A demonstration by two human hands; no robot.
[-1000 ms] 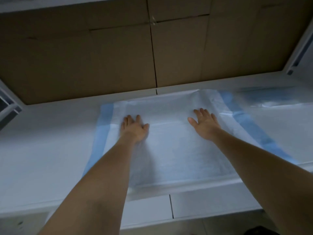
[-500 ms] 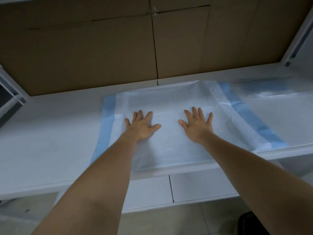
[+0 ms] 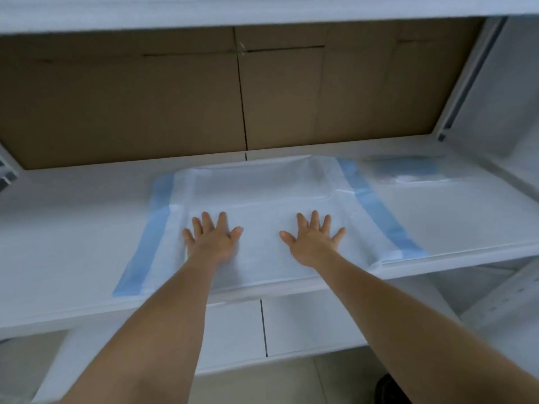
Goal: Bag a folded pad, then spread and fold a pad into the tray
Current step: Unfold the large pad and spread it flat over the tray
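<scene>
Big white shelf (image 3: 73, 228), pad (image 3: 262, 188) laid out flat in the middle, blue strips down both sides. Best to smooth outward from the centre, flatten creases before folding. Left hand (image 3: 211, 239) and right hand (image 3: 312, 242) palms down on it, fingers splayed wide, gripping nothing.

Pad (image 3: 262, 193) part hidden under forearms; bagged item (image 3: 408, 173) blurred, unclear.
</scene>
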